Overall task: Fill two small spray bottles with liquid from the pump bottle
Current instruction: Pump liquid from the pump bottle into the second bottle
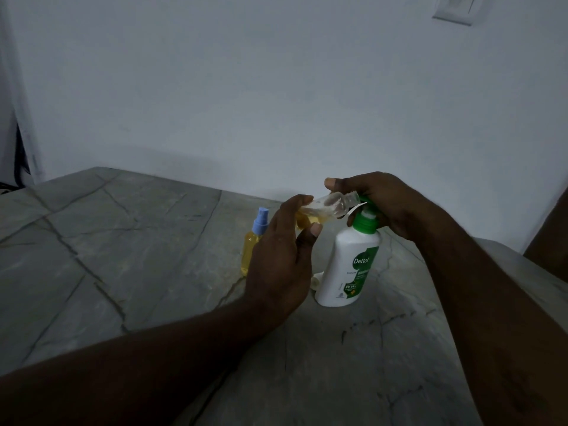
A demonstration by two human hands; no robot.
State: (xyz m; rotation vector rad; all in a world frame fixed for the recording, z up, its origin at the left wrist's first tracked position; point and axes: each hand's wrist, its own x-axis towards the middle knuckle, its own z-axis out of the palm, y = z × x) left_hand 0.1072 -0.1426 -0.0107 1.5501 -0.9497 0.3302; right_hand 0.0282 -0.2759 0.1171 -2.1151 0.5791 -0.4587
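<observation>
A white pump bottle (349, 265) with a green collar and a green label stands upright on the grey stone counter (123, 241). My right hand (381, 204) curls over its pump head, hiding most of it; the white nozzle tip sticks out to the left. My left hand (282, 256) grips a small clear spray bottle (329, 204), uncapped and tilted on its side, its open neck at the nozzle. A little yellow liquid lies inside it. A second small spray bottle (252, 247), full of yellow liquid with a blue spray cap, stands just left of my left hand.
A small white cap-like object (316, 279) lies on the counter against the pump bottle's left side, partly hidden. A white wall (276, 87) rises behind the counter. A switch plate (456, 9) is mounted at the upper right.
</observation>
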